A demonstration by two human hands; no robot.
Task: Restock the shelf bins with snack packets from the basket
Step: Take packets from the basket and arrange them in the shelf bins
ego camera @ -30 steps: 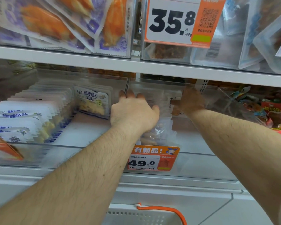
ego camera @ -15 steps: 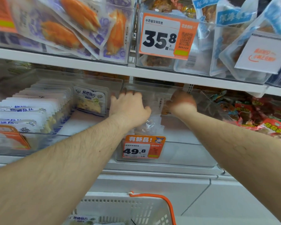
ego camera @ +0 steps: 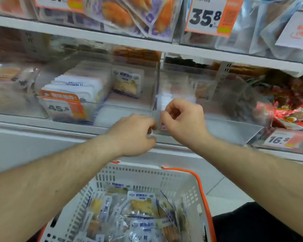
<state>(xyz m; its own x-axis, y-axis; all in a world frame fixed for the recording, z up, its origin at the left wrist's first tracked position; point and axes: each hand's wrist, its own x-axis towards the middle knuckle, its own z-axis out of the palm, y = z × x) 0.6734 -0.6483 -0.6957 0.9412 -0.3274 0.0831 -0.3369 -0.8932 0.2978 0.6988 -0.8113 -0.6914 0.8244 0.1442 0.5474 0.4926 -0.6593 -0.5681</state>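
Where the middle shelf begins at far left, a clear bin (ego camera: 10, 95) holds blurred pale packets. Next, a clear bin with a 45.8 price tag (ego camera: 62, 106) holds a row of white snack packets (ego camera: 79, 86) standing on edge, one more packet (ego camera: 127, 82) upright at its back. Left hand (ego camera: 135, 134): fingers curled at the front edge of the neighbouring clear bin (ego camera: 226, 126); whether it pinches anything cannot be told. Right hand (ego camera: 184, 119): fingers curled, touching that same front edge, grip unclear. Contents of this bin: blurred, pale packets at the back. Far right: red packets (ego camera: 294, 116) above a 16.8 tag (ego camera: 278, 139). Below: white basket (ego camera: 147, 173) with orange handle (ego camera: 202, 193), holding many snack packets (ego camera: 142, 205) in a loose heap.
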